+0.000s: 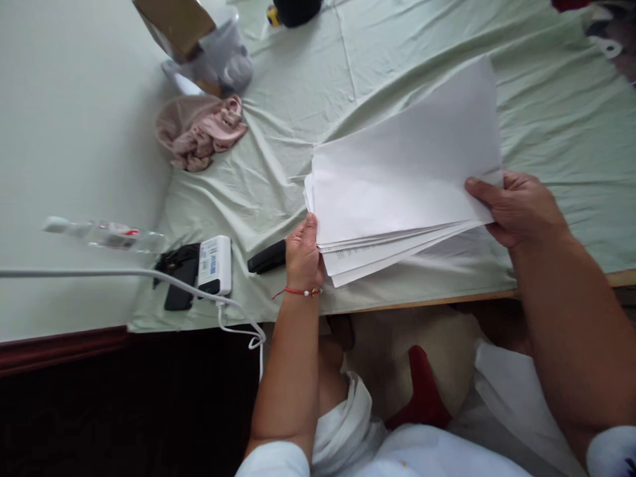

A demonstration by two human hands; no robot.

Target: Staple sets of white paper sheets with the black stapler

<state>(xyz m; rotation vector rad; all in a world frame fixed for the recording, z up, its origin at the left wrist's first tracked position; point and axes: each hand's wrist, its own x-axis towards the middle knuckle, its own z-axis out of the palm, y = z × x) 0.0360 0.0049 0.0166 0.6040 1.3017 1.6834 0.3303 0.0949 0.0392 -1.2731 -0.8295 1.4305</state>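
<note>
A pale green sheet (397, 59), creased and rumpled, covers the table (447, 301), whose wooden edge shows at the near side. Over it a stack of papers (402, 172) is lifted, fanned at its lower edge. The left hand (303, 255) pinches its near corner; the right hand (517, 209) is clamped on the opposite edge. A black stapler (267, 257) lies just beside the left hand. A pink cloth (201, 132) sits by the white wall (74, 132), near a plastic bottle (106, 234).

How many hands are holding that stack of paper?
2. The left hand grips the paper stack at its near left corner; the right hand holds its right edge.
</note>
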